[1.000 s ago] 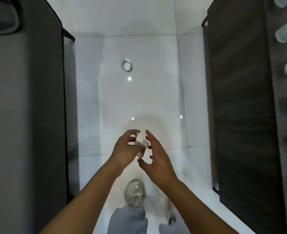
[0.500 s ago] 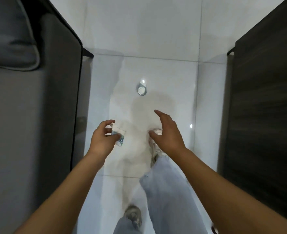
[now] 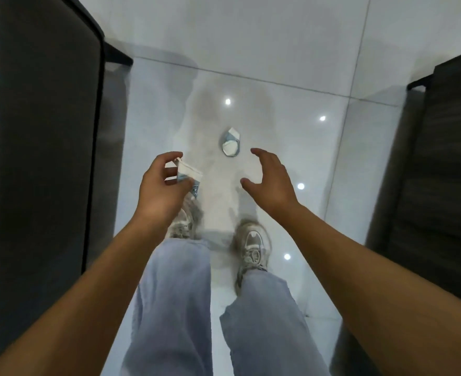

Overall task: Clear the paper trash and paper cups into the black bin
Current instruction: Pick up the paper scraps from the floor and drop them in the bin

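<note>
A: While the left hand (image 3: pixel 160 189) was raised over the white tiled floor (image 3: pixel 278 50), what did its fingers hold?

B: Thumb and fingers were curled round a crumpled paper cup (image 3: pixel 188 177), white with a blue print, gripping it just above the left shoe (image 3: pixel 183 222).

A: State of the right hand (image 3: pixel 271 180)?

B: Fingers were spread and loosely bent, thumb apart, holding nothing. It was positioned above the floor, near a second crushed paper cup (image 3: pixel 230 143).

A: Location of that second cup?

B: It lay on its side on the floor, ahead of both shoes, just beyond the right fingertips and apart from them.

A: Surroundings?

B: Grey sofa (image 3: pixel 34 158) at left, dark wood-grain cabinet (image 3: pixel 446 172) at right, right shoe (image 3: pixel 252 246) flat on the tile.
</note>
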Demonstrator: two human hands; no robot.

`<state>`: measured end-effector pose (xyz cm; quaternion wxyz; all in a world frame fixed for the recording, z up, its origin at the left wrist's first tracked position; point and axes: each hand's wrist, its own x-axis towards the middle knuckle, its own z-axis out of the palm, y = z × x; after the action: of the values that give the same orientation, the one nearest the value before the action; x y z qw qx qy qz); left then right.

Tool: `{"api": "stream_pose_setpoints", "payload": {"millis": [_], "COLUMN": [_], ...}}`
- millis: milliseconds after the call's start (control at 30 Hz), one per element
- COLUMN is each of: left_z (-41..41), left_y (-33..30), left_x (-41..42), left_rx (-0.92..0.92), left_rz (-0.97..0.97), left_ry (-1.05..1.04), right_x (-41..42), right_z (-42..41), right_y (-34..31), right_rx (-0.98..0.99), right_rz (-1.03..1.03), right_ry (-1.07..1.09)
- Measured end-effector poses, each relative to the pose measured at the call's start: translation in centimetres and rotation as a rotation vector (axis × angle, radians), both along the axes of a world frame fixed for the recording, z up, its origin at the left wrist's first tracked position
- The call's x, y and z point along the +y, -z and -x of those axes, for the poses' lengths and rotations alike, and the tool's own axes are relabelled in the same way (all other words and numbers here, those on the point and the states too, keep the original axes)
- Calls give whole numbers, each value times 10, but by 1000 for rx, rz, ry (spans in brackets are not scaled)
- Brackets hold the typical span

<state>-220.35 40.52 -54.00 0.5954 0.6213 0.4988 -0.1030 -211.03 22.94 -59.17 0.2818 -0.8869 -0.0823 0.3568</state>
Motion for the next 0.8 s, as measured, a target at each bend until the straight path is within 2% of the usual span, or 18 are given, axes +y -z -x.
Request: {"api": "stream_pose_setpoints", "payload": {"millis": [200,333,433,600,700,800], "left_z": [-20,-37,-41,-39,-42,-49], "left_y": [106,181,225,259,251,219], "left_x": [46,67,75,72,66,56], "left_rx": [30,30,29,76,87,93], "left_rz": [-44,-66,-73,-44,-21,-22], "left_ry": [51,112,153,191,196,194], "right_x": [35,57,73,78,73,67], "right_z": [-23,-38,-46,-38,-33,-27], "right_y": [131,222,267,285,271,229], "right_rx": [-3,-23,-61,-267,-173,-106], "right_rz": [19,87,131,132,75,16], "right_ry": [61,19,-14,-57,4,104]}}
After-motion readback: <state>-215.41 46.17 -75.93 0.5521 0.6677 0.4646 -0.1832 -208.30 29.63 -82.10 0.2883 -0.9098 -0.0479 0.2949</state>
